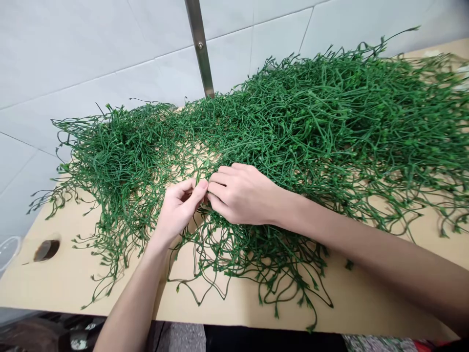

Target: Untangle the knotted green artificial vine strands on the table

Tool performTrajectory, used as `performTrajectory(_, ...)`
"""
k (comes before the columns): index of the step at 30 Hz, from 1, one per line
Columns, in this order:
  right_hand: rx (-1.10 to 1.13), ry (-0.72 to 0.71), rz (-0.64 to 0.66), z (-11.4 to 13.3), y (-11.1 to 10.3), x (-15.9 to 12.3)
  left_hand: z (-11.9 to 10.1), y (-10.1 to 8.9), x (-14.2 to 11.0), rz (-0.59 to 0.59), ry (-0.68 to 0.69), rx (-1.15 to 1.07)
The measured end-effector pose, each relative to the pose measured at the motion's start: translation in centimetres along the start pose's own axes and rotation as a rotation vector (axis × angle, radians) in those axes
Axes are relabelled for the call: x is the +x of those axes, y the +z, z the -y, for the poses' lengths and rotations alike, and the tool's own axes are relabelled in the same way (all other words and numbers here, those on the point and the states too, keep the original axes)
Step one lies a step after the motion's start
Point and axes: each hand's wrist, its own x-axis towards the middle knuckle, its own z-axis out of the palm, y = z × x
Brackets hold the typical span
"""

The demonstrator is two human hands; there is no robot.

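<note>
Thin green artificial plant stems with small budded tips lie tangled in a large heap [330, 112] and a smaller heap [117, 151] to the left. My left hand [174, 210] is closed, its thumb and forefinger pinching a green stem [201, 171] between the heaps. Touching it at the fingertips, my right hand [244, 193] has its fingers curled down over the same spot. What the right fingers grip is mostly hidden beneath them. More loose stems [271, 259] spread under and below my right hand.
The stems rest on a tan board [66, 283]. A metal post [200, 49] rises behind it against a tiled wall [91, 44]. At the left are a dark brown round thing [47, 250] and a clear plastic rim [9, 252].
</note>
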Motion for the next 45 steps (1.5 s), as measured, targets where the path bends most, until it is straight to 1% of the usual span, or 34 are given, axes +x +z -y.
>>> performTrajectory(3,-0.113,-0.056,-0.041,0.1,0.1,-0.1,-0.1,0.0,0.0,0.010,-0.005,0.025)
performTrajectory(7,-0.175,-0.075,-0.063,0.1,0.3,-0.3,-0.2,0.1,0.0,0.044,0.015,0.037)
performTrajectory(9,-0.159,-0.073,-0.059,0.2,0.5,-0.3,-0.2,0.1,0.0,0.054,0.018,0.031)
performTrajectory(12,-0.069,-0.041,-0.025,0.2,0.3,-0.2,-0.2,0.0,0.0,0.053,-0.006,0.023)
performTrajectory(15,0.134,0.064,0.017,0.1,-0.4,0.0,0.0,-0.2,0.0,0.031,0.000,0.003)
performTrajectory(19,0.634,0.262,0.077,-0.4,-1.4,0.3,0.4,-0.2,-0.1,-0.028,0.025,0.003)
performTrajectory(21,0.826,0.323,0.106,-0.7,-1.7,0.5,0.6,-0.3,-0.2,-0.046,0.031,0.007)
performTrajectory(25,1.000,0.314,0.130,-1.1,-1.7,0.6,0.5,-0.4,-0.2,-0.092,0.052,0.024)
performTrajectory(29,1.105,0.374,0.155,-1.3,-1.7,0.7,0.4,-0.4,-0.3,-0.122,0.053,0.007)
performTrajectory(33,1.133,0.396,0.224,-1.1,-2.3,0.8,0.7,-0.3,-0.5,-0.124,0.042,-0.071)
performTrajectory(36,1.111,0.351,0.269,-1.1,-2.7,0.7,0.9,-0.2,-0.5,-0.088,0.080,-0.088)
performTrajectory(39,1.105,0.290,0.266,-1.2,-2.7,0.5,1.0,-0.3,-0.3,-0.067,0.142,-0.071)
performTrajectory(41,1.104,0.271,0.230,-1.3,-2.5,0.5,0.9,-0.3,-0.2,-0.089,0.161,-0.038)
performTrajectory(43,1.083,0.259,0.153,-1.2,-2.2,0.4,0.7,-0.3,-0.1,-0.101,0.160,0.011)
performTrajectory(45,1.057,0.261,0.070,-1.0,-1.8,0.5,0.5,-0.3,-0.2,-0.060,0.157,0.053)
